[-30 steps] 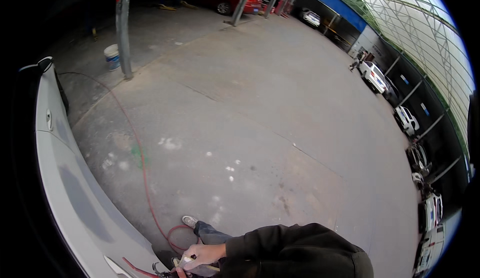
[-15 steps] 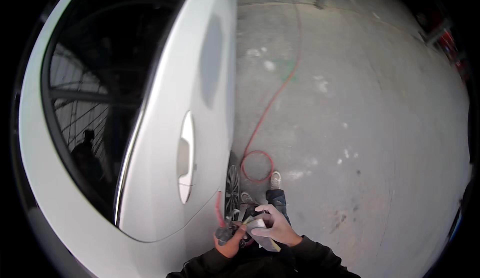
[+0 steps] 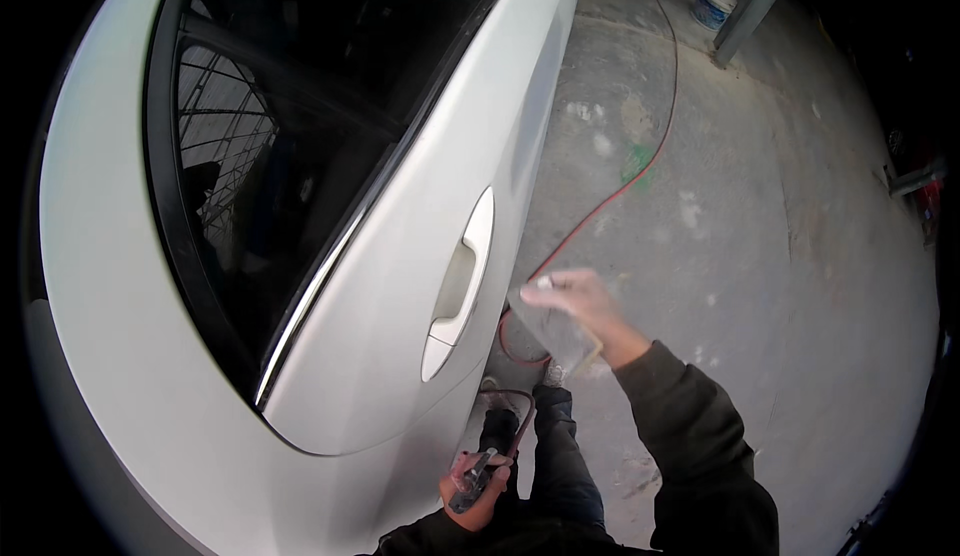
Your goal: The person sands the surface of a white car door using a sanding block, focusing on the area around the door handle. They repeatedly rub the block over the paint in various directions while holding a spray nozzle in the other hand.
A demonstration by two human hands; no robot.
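My left hand (image 3: pixel 480 501) is low in front of my body, its fingers wrapped round a dark air tool (image 3: pixel 468 494) with a metallic lever. A red hose (image 3: pixel 527 416) runs to this tool. Raised beside the white car door (image 3: pixel 440 186), my right hand (image 3: pixel 580 301) pinches a flat grey sheet (image 3: pixel 548 331) with a yellowish edge. Motion blurs the sheet, and its exact kind does not show. It hangs to the right of the white door handle (image 3: pixel 465 281), with a gap between them in the picture.
The car's dark side window (image 3: pixel 300 106) fills the upper left. More red hose (image 3: pixel 610 196) loops over the grey concrete floor (image 3: pixel 720 286), which has white and green marks. A bucket (image 3: pixel 713 6) stands by a metal post (image 3: pixel 755 11) at the far end. My legs (image 3: pixel 560 456) are below.
My right hand has moved up and away from my left, carrying the grey sheet. My left hand keeps the air tool, now tilted differently. The view has shifted, so the car sits further right.
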